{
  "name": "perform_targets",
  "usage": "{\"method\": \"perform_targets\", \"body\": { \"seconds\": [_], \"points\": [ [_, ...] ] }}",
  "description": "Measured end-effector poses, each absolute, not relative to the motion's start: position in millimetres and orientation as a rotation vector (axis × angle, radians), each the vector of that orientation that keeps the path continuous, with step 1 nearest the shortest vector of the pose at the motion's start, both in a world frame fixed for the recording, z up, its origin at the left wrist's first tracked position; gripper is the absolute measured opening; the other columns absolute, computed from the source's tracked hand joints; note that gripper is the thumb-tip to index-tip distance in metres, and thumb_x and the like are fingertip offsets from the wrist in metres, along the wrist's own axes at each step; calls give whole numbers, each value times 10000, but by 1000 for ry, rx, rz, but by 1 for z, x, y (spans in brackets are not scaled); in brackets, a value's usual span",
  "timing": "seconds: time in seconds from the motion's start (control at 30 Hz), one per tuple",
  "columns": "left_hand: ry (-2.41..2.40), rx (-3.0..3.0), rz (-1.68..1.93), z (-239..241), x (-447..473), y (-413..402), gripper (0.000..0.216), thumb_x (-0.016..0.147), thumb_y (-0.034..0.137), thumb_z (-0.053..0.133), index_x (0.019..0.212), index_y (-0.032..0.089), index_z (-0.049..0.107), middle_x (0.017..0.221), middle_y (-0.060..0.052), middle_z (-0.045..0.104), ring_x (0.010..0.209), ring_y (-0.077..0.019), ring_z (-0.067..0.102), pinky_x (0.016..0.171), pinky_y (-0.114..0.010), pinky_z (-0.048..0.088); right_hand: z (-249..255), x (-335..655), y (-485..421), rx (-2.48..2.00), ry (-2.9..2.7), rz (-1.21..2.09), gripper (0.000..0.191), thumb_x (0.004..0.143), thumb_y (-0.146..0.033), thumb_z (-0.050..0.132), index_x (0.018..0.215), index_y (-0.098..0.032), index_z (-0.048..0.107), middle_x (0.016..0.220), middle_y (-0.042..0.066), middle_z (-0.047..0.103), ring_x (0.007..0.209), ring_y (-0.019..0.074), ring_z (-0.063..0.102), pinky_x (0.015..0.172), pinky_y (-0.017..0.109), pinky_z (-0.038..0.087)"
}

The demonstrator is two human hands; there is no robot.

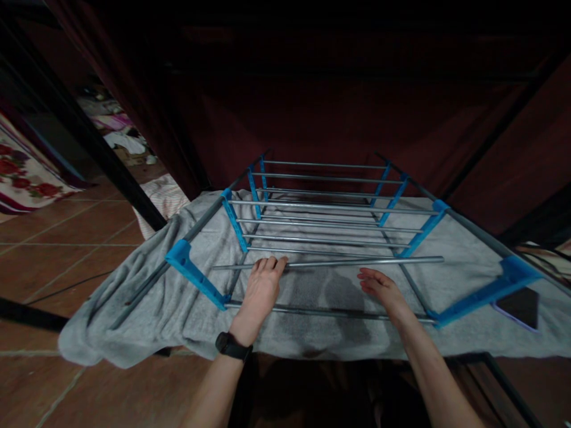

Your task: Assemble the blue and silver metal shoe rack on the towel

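Note:
A rack (321, 241) of grey metal tubes and blue plastic brackets lies on a grey blanket. My left hand (263, 282), with a dark watch on its wrist, is wrapped around a loose grey metal tube (339, 262). This tube runs left to right across the front part of the rack. Just below the tube's right half, my right hand (378, 284) has its fingers stretched out, apart from the tube. The nearest blue brackets (196, 276) stand to the left and right of my hands, joined low down by a front crossbar (330, 312).
The grey blanket (147, 303) covers the surface under the rack. A phone (520, 308) lies on it at the right, by the right bracket. A dark red panel (321, 119) rises behind the rack. Dark posts (120, 178) and a tiled floor (40, 261) show at the left.

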State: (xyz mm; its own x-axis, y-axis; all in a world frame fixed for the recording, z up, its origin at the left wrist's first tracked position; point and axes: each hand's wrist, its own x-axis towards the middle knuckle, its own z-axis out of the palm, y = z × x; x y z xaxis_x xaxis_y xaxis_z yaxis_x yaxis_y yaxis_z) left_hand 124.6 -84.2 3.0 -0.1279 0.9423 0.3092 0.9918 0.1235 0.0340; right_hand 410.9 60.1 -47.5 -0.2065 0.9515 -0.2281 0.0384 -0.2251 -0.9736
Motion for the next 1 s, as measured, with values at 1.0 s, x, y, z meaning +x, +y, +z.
{"method": "perform_targets", "body": {
  "seconds": [1.0],
  "points": [
    [-2227,-1947,-229,-14,121,-80,515,847,-10,356,1276,211,535,1049,-86,612,1008,-223,560,982,-399,378,-33,418,55,-836,-815,1819,273,654,-224,809,910,-189,721,988,49,731,882,169,685,866,308,560]
  ]
}}
